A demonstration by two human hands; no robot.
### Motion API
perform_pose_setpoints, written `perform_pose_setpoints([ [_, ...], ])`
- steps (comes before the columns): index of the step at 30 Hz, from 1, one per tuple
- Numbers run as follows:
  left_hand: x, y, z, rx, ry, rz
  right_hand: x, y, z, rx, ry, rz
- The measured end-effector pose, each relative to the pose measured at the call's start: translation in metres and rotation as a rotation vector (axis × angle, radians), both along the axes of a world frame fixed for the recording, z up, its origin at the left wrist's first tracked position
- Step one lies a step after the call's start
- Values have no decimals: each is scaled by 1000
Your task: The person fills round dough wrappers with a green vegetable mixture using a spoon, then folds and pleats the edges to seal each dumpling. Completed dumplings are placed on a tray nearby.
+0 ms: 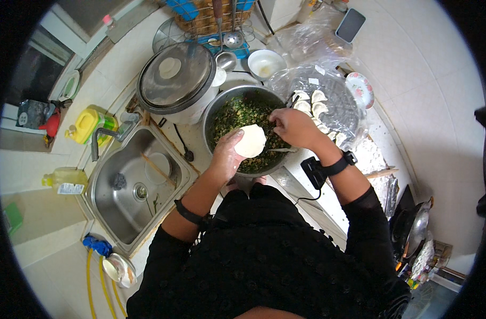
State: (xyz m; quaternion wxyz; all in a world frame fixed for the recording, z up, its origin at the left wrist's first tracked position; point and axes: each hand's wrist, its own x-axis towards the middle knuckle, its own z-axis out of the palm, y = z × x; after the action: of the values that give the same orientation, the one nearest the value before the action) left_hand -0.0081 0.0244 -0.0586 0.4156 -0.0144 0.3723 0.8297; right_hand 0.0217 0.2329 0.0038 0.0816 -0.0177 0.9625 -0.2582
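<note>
On the fingers of my left hand [227, 153] lies a round, pale dough wrapper [250, 141], held by the thumb at its edge. My right hand [293, 125] is closed over the right side of a metal pot [206, 137]; thin dark utensil ends [294, 99], seemingly chopsticks, stick out beyond it. What its fingertips grip is mostly hidden. Chopped green and yellowish filling [239, 113] is in the pot beneath both hands. A pale handle [283, 150] leans at the pot's right side. Folded dumplings [319, 108] lie in rows on a plastic-covered round tray [344, 115] to the right.
A lidded cooker [177, 77] stands behind left, near a white bowl [266, 63] and ladle [226, 60]. The steel sink [119, 215] is left. A floured board [372, 159] with a wooden rolling pin [380, 173] lies right. A phone [350, 25] leans at the back right.
</note>
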Motion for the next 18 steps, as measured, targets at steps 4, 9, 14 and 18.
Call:
perform_pose_setpoints([
  [4, -12, -21, -5, -3, -135, 66, 33, 21, -22, -117, 50, -235],
  [9, -24, -49, -19, -73, -232, 221, 87, 15, -66, 141, -156, -299],
  [14, -25, -59, -24, -97, -237, 266, 80, 0, -90, -152, 87, -344],
  [18, -23, -59, -23, -139, -214, 278, 58, -18, -100, -372, 137, -345],
])
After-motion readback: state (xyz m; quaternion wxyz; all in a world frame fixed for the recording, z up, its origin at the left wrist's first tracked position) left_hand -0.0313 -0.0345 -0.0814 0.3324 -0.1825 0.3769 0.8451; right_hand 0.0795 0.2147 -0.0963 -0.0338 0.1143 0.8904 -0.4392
